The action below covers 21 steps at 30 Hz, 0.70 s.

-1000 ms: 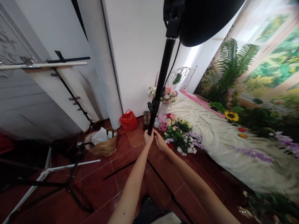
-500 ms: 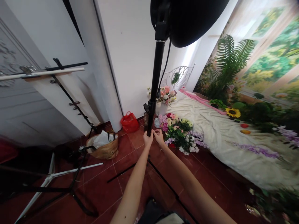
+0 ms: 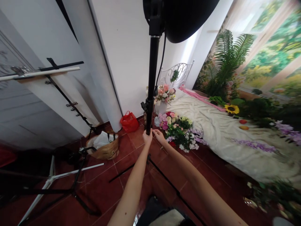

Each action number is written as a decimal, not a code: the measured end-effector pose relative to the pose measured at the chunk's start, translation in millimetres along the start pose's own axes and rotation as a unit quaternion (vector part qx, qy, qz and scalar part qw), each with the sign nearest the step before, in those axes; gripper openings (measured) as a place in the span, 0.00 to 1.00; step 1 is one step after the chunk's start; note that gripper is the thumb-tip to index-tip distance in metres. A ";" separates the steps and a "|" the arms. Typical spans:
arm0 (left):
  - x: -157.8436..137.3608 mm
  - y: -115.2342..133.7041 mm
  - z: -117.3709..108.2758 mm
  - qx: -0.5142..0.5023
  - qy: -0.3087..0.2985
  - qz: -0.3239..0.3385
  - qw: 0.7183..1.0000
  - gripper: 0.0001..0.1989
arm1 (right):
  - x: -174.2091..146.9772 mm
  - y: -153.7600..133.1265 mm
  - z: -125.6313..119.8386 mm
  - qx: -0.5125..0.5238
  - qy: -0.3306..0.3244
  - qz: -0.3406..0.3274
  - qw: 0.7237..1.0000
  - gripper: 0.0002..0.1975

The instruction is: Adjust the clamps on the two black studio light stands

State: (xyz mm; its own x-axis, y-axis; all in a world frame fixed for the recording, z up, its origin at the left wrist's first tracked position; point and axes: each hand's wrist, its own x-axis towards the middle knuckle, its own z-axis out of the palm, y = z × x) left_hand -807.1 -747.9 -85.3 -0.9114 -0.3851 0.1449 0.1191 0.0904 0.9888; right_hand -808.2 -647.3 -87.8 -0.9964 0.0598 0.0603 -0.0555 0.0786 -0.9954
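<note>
A black light stand (image 3: 153,69) rises in front of me, with a large black lamp head (image 3: 185,22) on top. My left hand (image 3: 147,137) is closed round the lower part of its pole, below a clamp collar with a knob (image 3: 144,106). Just right of the pole, my right hand (image 3: 159,136) has thumb and fingers drawn together in a pinch; whatever they hold, if anything, is too small to make out. A cable (image 3: 161,66) hangs along the pole from the lamp. The stand's thin legs (image 3: 164,177) spread over the tiles beneath my arms.
To the right is a bed (image 3: 225,135) with a cream cover and artificial flowers; a bouquet (image 3: 176,125) lies beside it. At left are a red bag (image 3: 129,121), a wicker basket (image 3: 107,150), another stand (image 3: 75,179) and a white board (image 3: 68,91).
The view has shifted slightly, so the stand and lamp appear a little further left. My right fingers now sit slightly apart from the pole; my left hand keeps its grip.
</note>
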 end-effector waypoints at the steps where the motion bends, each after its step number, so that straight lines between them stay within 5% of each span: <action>1: -0.4 1.9 0.1 -0.005 0.003 -0.008 1.000 0.20 | -3.4 -0.7 -3.3 0.010 -0.017 0.004 1.000 0.18; 11: -1.6 7.4 0.5 -0.013 0.003 -0.028 1.000 0.18 | -12.8 2.6 -13.5 0.072 -0.129 0.089 0.985 0.22; 21: 3.6 -9.1 4.1 -0.006 -0.004 -0.001 1.000 0.18 | -14.1 7.4 -3.6 -0.029 -0.020 -0.007 0.999 0.20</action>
State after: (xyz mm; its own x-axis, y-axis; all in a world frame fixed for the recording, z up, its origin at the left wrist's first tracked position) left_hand -813.1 -746.4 -93.9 -0.9149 -0.3774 0.1431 0.1223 0.0787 0.9894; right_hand -794.4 -644.0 -95.8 -0.9974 0.0188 0.0691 -0.0659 0.1365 -0.9884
